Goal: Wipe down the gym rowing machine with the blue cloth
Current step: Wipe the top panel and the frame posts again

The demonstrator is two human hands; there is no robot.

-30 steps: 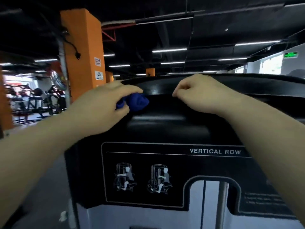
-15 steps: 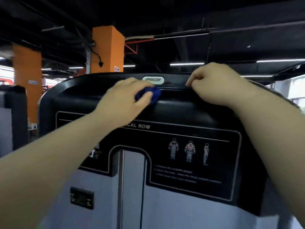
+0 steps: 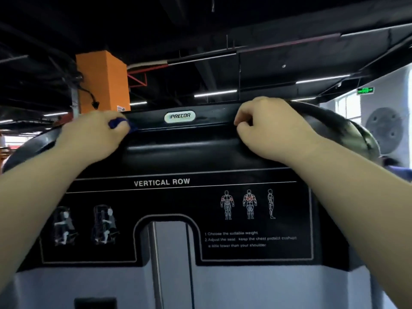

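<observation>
The rowing machine's black top shroud [image 3: 191,152] fills the middle, marked VERTICAL ROW, with an oval logo badge [image 3: 179,116] on its upper rim. My left hand [image 3: 89,137] grips the blue cloth [image 3: 118,123] and presses it against the rim left of the badge; only a small fold of cloth shows between the fingers. My right hand [image 3: 272,128] rests on the rim right of the badge with its fingers curled, holding nothing that I can see.
An orange pillar [image 3: 102,83] stands behind the machine at the left. A grey panel [image 3: 267,286] with a slot and a steel rod [image 3: 156,264] lies below the shroud. A person in blue [image 3: 396,168] is at the far right.
My left hand has slid the cloth leftward along the rim, from just under the badge to well left of it. My right hand has stayed on the rim. The view has shifted.
</observation>
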